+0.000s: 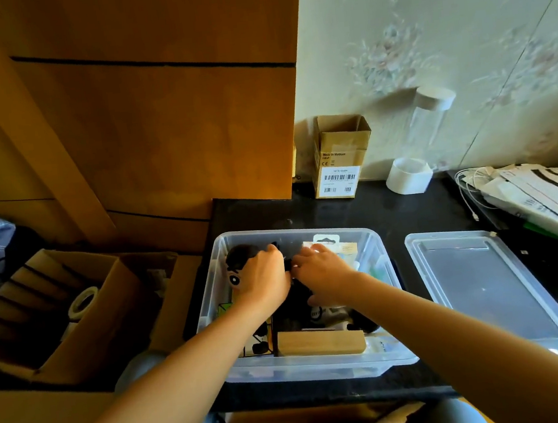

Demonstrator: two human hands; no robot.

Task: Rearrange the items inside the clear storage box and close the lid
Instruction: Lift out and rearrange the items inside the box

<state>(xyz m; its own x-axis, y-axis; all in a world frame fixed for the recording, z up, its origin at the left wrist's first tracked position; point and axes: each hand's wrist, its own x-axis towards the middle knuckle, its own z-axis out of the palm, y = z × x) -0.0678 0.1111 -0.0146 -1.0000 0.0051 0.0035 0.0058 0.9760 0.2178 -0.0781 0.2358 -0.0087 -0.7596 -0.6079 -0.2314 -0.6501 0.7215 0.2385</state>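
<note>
The clear storage box (384, 255) stands open on the black counter. Both hands reach into it. My left hand (263, 276) has its fingers curled round a small black item (240, 254) at the box's far left. My right hand (321, 270) rests on dark items in the middle, with its fingers bent over them. What the right hand grips is hidden. A wooden block (320, 342) lies along the near wall. White packets (329, 245) lean at the far right. The clear lid (485, 289) lies flat to the right of the box.
At the back stand a small cardboard box (339, 160), a white tape roll (408, 175) and a clear tube with a white cap (431, 116). Papers and white cables (541, 194) lie at the right. An open carton with a tape roll (83, 299) sits left, below the counter.
</note>
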